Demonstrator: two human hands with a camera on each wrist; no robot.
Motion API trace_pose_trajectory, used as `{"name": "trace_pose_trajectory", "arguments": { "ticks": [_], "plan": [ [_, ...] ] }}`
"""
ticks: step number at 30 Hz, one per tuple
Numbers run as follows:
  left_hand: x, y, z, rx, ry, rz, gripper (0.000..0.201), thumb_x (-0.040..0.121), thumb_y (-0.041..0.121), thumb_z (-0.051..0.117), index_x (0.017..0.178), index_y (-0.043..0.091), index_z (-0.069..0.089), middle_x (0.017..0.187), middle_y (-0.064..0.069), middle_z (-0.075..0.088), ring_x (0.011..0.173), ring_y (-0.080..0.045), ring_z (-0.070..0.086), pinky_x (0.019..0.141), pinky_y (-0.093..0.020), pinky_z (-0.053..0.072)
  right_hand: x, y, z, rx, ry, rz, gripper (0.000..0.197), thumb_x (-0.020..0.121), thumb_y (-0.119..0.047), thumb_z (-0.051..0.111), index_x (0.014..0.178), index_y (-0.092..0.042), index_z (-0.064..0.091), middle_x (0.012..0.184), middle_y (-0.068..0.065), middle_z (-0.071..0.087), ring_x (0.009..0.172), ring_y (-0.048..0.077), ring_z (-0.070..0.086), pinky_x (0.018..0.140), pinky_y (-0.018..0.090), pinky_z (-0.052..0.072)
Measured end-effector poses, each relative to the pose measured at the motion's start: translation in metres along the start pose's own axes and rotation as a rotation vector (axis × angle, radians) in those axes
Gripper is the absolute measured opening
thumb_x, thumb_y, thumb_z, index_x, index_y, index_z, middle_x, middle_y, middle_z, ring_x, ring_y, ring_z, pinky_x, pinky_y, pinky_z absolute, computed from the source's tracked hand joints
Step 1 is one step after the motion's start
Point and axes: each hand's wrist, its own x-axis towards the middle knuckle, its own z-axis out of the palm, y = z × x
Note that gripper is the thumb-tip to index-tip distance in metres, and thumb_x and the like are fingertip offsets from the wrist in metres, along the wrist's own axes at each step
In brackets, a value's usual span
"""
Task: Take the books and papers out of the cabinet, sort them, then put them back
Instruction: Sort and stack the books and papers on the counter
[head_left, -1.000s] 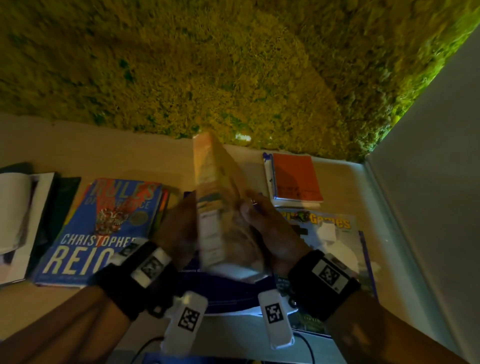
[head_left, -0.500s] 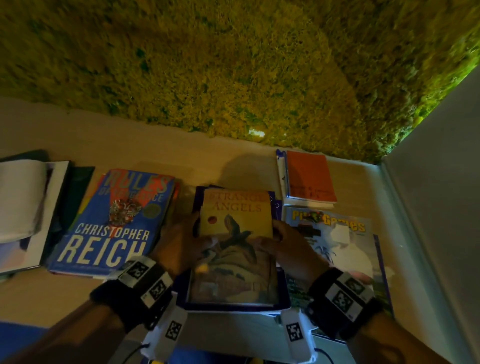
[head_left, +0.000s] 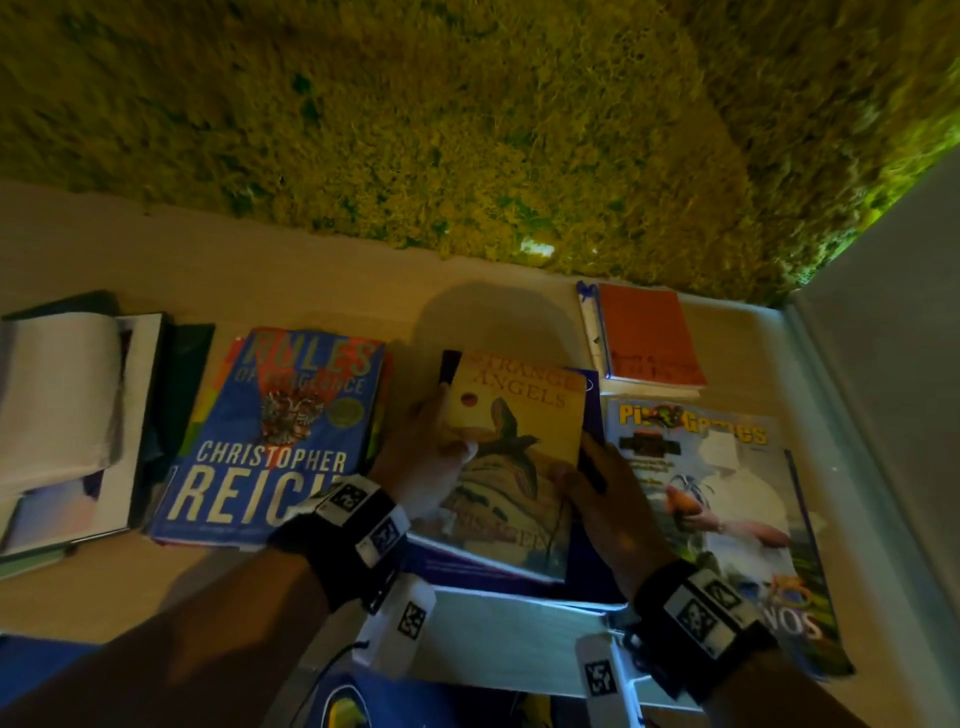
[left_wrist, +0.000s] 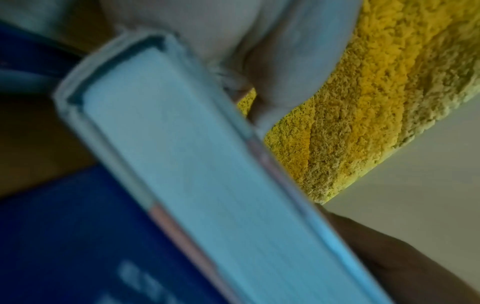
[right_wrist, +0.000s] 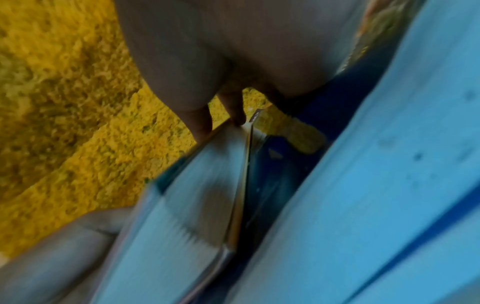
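A paperback titled Strange Angels (head_left: 519, 457) lies face up and slightly askew on a dark blue book (head_left: 587, 566), at the middle of the pale surface (head_left: 260, 270). My left hand (head_left: 431, 462) grips its left edge with the thumb on the cover. My right hand (head_left: 597, 488) holds the right edge, thumb on the cover too. In the left wrist view the book's page block (left_wrist: 207, 185) fills the frame under my palm (left_wrist: 259, 41). In the right wrist view, blurred fingers (right_wrist: 202, 123) rest on the page edge (right_wrist: 194, 195).
A blue Christopher Reich hardback (head_left: 270, 441) lies to the left, and an open book (head_left: 62, 405) beyond it. An orange notebook (head_left: 649, 332) and a Games magazine (head_left: 717, 493) lie to the right, near a white panel (head_left: 883, 364). A shaggy yellow-green rug (head_left: 467, 130) lies behind.
A second ago the paperback stood upright between my hands. It has been laid face up on the dark blue book, and both hands have kept hold of its edges.
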Motion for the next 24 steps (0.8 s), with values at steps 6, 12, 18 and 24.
{"name": "trace_pose_trajectory", "arguments": {
  "ticks": [6,12,18,24],
  "plan": [
    [0.001,-0.01,0.005,-0.052,0.056,0.109,0.068,0.093,0.05,0.047,0.15,0.013,0.036,0.156,-0.009,0.04,0.141,-0.034,0.043,0.104,-0.038,0.047,-0.007,0.016,-0.011,-0.192,-0.091,-0.066,0.06,0.092,-0.076,0.041,0.146,-0.05,0.044,0.154,-0.008,0.037,0.141,0.018,0.04,0.113,0.052,0.04],
    [0.008,-0.017,0.023,-0.087,0.093,-0.004,0.078,0.095,0.048,0.056,0.159,0.027,0.016,0.141,0.003,0.051,0.128,-0.023,0.05,0.095,-0.027,0.045,-0.017,0.015,-0.015,-0.153,-0.161,-0.105,0.081,0.083,-0.084,0.04,0.155,-0.053,0.02,0.166,-0.012,0.011,0.156,0.018,0.009,0.12,0.056,0.023],
    [-0.001,-0.013,0.024,-0.027,0.064,-0.013,0.074,0.098,0.027,0.054,0.159,0.024,0.013,0.143,0.013,0.044,0.118,-0.02,0.058,0.07,-0.017,0.044,-0.008,0.025,-0.011,-0.25,-0.218,-0.062,0.084,0.091,-0.077,0.037,0.157,-0.052,-0.008,0.168,-0.013,-0.022,0.156,0.019,-0.021,0.127,0.051,0.004],
    [-0.022,0.001,0.028,-0.3,0.079,0.018,0.066,0.094,0.014,0.065,0.132,0.061,0.038,0.084,0.006,0.07,0.066,-0.017,0.063,0.045,-0.017,0.048,0.001,0.003,-0.037,-0.194,-0.284,-0.007,0.085,0.096,-0.06,0.056,0.162,-0.041,0.005,0.17,-0.008,-0.016,0.157,0.017,-0.014,0.128,0.05,0.007]
  ]
}}
